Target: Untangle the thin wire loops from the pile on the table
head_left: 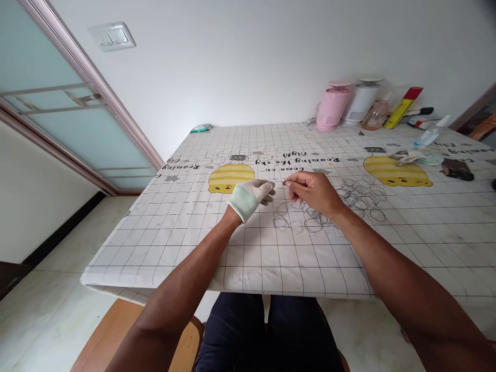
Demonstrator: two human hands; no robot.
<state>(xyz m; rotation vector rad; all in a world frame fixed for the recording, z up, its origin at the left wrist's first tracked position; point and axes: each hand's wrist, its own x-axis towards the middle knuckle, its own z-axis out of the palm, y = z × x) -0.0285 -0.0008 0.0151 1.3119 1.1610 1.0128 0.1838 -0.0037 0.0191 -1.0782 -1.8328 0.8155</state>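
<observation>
Thin grey rings (pixel 354 197), one loose heap, too tangled to be counted: spread on the counter (pixel 186 248), around the right hand (pixel 313 191). Canisters, two: pink (pixel 332 107), white (pixel 359 104). Left hand (pixel 253 195), gloved: fingers drawn together. Right, bare: fingertips pinched narrow. Whether anything is held cannot be told.

The left hand (pixel 256 196) wears an off-white fabric glove (pixel 260 190), greyish around the fingers, with a pale mint-green knitted cuff (pixel 243 203) at its wrist end. Beyond the glove, the left forearm (pixel 199 261) is bare. Right of the glove are a bare right hand (pixel 313 192) and bare right forearm (pixel 382 258). Below the glove, dark navy cloth trousers (pixel 236 330) cover both thighs.
</observation>
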